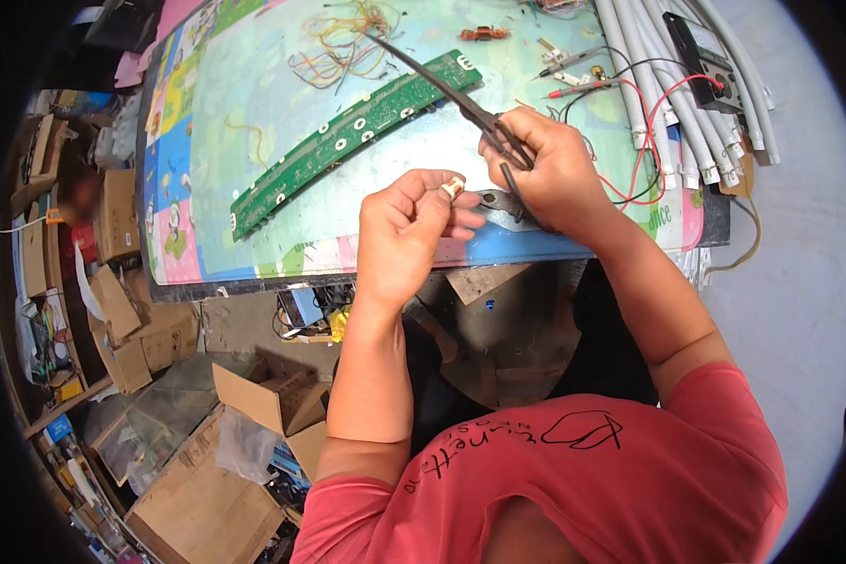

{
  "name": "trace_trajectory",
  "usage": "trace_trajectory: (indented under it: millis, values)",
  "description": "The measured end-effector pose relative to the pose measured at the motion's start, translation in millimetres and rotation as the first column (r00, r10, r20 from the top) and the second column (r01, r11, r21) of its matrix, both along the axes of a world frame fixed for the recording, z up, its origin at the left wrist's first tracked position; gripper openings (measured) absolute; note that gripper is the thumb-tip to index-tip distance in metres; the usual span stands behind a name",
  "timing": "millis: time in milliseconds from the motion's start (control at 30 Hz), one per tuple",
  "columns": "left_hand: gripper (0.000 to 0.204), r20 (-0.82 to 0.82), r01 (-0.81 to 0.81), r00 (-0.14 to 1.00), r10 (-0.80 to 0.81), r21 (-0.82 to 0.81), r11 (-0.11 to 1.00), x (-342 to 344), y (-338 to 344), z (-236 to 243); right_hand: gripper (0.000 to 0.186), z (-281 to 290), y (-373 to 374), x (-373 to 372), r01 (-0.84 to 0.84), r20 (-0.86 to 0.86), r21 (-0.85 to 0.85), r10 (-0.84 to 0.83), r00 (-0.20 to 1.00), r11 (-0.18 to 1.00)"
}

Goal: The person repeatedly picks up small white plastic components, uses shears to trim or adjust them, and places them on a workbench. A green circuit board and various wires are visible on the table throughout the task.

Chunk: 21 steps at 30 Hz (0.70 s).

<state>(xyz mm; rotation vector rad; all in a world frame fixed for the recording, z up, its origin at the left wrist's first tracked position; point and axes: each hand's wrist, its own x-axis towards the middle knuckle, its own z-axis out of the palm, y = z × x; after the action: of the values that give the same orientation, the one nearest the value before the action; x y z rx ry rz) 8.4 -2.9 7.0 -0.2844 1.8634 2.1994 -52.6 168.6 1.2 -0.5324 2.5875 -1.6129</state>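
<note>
Cluttered tabletop [254, 56], circuit board [348, 132] lying on it: left hand [409, 230] pinching small white connector [452, 187], right hand [545, 164] gripping long pliers [442, 80]; connector could slip, pinch being slight.

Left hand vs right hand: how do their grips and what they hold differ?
The left hand pinches a small pale part at its fingertips; the right hand wraps long dark pliers. The left hand's item barely shows; the right hand's tool reaches far out over the green circuit board. The left hand sits lower, the right hand higher. Both hover above the colourful mat.
</note>
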Motion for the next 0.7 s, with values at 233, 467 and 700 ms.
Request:
trace_trajectory:
  millis: [233, 467, 700]
  values:
    - [0.032, 0.068, -0.020, 0.998, 0.001, 0.266, 0.964, -5.4, -11.6, -0.6, 0.018, 5.8, 1.5, 0.2, -0.028, 0.128, 0.069, 0.019, 0.992, 0.997]
    - [0.033, 0.114, -0.023, 0.993, -0.042, 0.517, 0.856, -9.2, -22.5, -8.2, 0.015, 7.2, 5.7, 1.8, -0.053, 0.300, -0.161, 0.100, 0.949, 0.986]
    - [0.031, 0.128, 0.001, 0.989, -0.069, 0.464, 0.886, -10.4, -15.6, -11.7, 0.018, 1.1, -4.6, 9.7, -0.116, 0.274, -0.257, 0.187, 0.943, 0.959]
